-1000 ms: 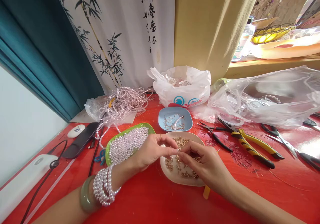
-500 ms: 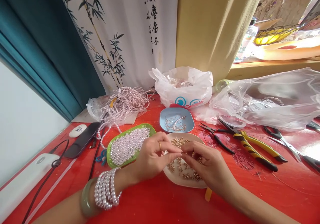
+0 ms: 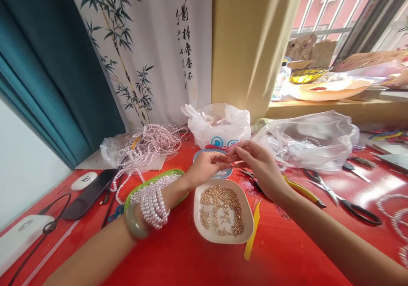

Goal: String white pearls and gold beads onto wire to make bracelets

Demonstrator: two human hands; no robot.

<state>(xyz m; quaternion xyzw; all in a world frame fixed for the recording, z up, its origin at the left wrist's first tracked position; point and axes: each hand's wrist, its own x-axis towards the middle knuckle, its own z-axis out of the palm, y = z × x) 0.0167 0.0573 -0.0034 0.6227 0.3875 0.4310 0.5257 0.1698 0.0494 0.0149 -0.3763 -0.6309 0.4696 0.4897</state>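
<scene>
My left hand (image 3: 207, 167) and my right hand (image 3: 259, 162) meet at the fingertips above a blue dish (image 3: 227, 174), partly covering it. The fingers of each are pinched together; whatever lies between them is too small to make out. A bracelet of several strands of pearl beads (image 3: 154, 209) and a pale green bangle (image 3: 135, 222) circle my left wrist. Below that forearm sits a green tray (image 3: 182, 173) filled with pearl beads, partly hidden. Nearer to me, a cream dish (image 3: 207, 234) holds small gold beads.
Strings of pearl beads (image 3: 156, 143) are heaped at the back left. White plastic bags (image 3: 219, 122) stand behind the dishes. Pliers with yellow handles (image 3: 304, 191) and scissors (image 3: 323, 188) lie to the right. A yellow strip (image 3: 252, 235) rests beside the cream dish; a phone (image 3: 87, 196) lies left.
Both hands have moved from over the cream dish to over the blue dish, still together at the fingertips. The gold beads are now uncovered. The view has tilted up and turned right.
</scene>
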